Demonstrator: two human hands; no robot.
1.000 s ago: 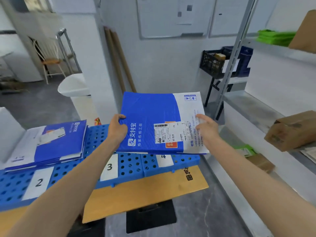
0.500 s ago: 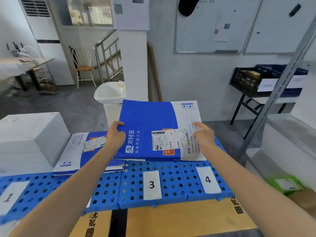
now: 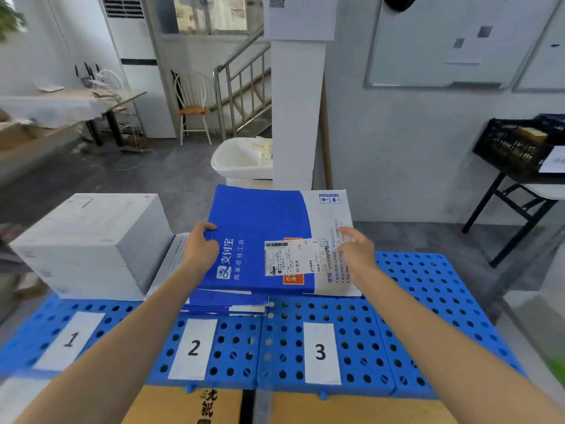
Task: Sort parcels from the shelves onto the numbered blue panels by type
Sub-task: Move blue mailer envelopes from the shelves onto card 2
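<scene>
I hold a flat blue and white envelope parcel with a shipping label, level above the blue panels. My left hand grips its left edge, thumb on top. My right hand holds its right side with the fingers spread over the white part. Under the parcel lies a stack of similar blue envelopes on panel 2. Panel 3 lies to the right, panel 1 to the left.
Two stacked white boxes stand on panel 1. Brown cardboard shows under the panels' front edge. A white basin and a pillar stand behind. A black crate sits on a stand at the right.
My view swung left from the shelf, so panels 1 to 3 now lie in front. The parcel moved left with both hands and now hangs over the envelope stack on panel 2.
</scene>
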